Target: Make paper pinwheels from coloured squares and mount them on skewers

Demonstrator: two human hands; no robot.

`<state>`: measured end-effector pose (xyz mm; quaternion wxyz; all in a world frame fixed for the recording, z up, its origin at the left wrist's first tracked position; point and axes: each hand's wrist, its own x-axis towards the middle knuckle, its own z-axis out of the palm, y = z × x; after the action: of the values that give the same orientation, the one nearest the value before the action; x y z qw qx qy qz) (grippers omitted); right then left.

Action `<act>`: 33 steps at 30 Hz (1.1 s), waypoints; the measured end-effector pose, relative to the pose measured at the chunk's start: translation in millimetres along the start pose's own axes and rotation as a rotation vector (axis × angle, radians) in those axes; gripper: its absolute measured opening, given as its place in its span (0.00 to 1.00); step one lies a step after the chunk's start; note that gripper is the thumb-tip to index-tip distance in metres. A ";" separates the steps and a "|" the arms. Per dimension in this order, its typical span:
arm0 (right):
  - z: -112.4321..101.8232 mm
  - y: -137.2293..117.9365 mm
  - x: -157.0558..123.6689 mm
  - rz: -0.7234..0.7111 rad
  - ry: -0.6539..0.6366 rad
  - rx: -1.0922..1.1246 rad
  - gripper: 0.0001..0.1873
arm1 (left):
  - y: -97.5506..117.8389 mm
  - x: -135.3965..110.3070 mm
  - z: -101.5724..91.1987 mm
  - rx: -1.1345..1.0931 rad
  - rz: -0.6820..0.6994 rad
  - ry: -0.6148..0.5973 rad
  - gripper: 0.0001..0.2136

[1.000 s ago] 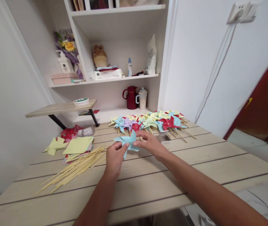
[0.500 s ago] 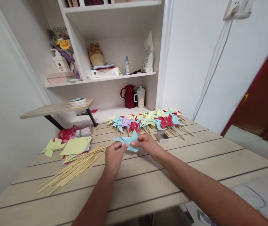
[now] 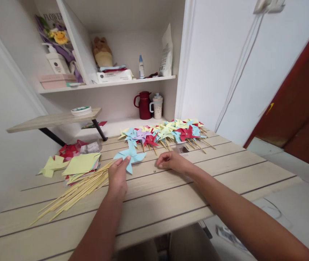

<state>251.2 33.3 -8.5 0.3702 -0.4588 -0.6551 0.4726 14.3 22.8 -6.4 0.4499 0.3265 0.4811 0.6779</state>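
A light-blue paper pinwheel (image 3: 134,156) is pinched at its left side between the thumb and fingers of my left hand (image 3: 118,174), held above the table. My right hand (image 3: 172,162) is apart from it, to the right, low over the tabletop with its fingers curled together; whether anything is between them is hidden. A tiny shiny piece (image 3: 154,171), too small to name, lies on the table just left of and below my right fingertips. Behind my right hand stands a small clear box (image 3: 182,149) with dark contents, partly covered by the hand.
Finished pinwheels on sticks (image 3: 167,132) lie in a row at the back. Left are thin wooden sticks (image 3: 80,188), a stack of coloured paper squares (image 3: 81,164), a folded yellow pinwheel (image 3: 52,165) and a small raised shelf (image 3: 48,121). A red jug (image 3: 144,105) stands behind.
My right hand has let go of the blue pinwheel and moved away to the right. My left hand has carried the pinwheel left. The tiny piece now shows on the table.
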 end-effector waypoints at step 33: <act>12.8 -14.6 0.0 -0.006 -0.194 -0.356 0.03 | 4.5 -7.6 2.5 0.076 -0.033 -0.224 0.14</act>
<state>235.8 27.8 1.9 0.2195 -0.4674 -0.7624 0.3901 18.1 16.1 -1.5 0.4991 0.4091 0.4584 0.6110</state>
